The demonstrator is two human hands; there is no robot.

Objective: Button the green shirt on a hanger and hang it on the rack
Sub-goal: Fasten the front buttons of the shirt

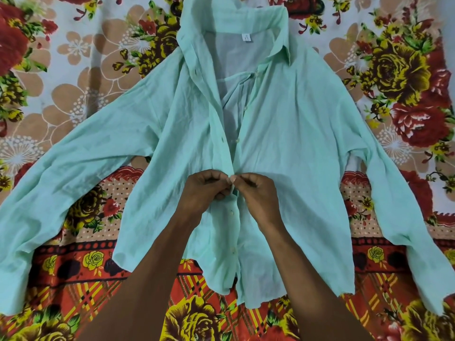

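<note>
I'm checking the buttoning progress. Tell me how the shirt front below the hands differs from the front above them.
Below the hands, the lower front of the green shirt is closed, its edges overlapped with buttons in a line. The upper front gapes open, its buttons unfastened and the inner back and label visible. Both lie flat on the floral bedsheet.

green shirt (283, 134) flat on floral bedsheet (81, 70), sleeves spread, collar open, left hand (204, 190) and right hand (258, 195) pinching front placket mid-shirt, lower buttons (231, 213) fastened

Floral bedsheet (81, 70) carries green shirt (283, 134), spread flat, sleeves out to both sides.
</note>
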